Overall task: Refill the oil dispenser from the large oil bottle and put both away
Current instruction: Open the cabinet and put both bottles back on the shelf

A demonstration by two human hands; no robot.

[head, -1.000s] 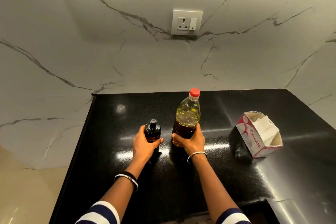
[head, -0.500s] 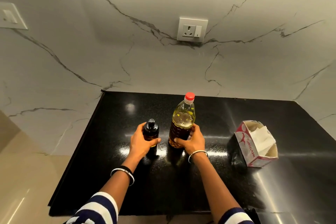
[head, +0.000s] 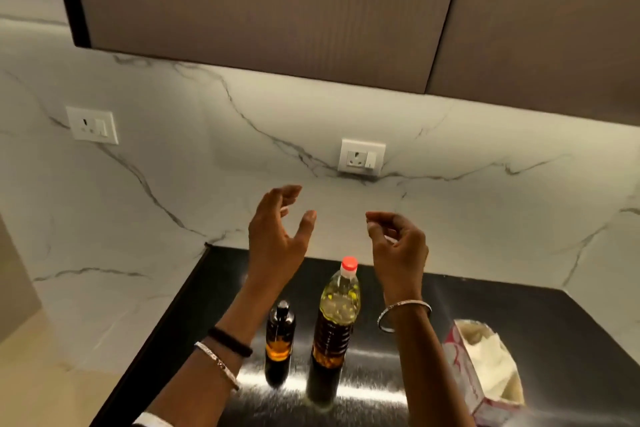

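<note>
With left hand (head: pixel 277 236) and right hand (head: pixel 398 246) raised, grip released, the tall red-capped plastic oil bottle (head: pixel 337 315) on the glossy black counter (head: pixel 554 340) looks heavy and slick, best taken mid-body, beside the breakable-looking small dark glass dispenser (head: pixel 280 340).

1. Tissue box (head: pixel 465 374) — red print on its white side, too blurred to read.
2. Large oil bottle (head: pixel 332 333) — dark label with faint lines of print, too small to make out.
3. No text, brand or number is legible anywhere.
</note>
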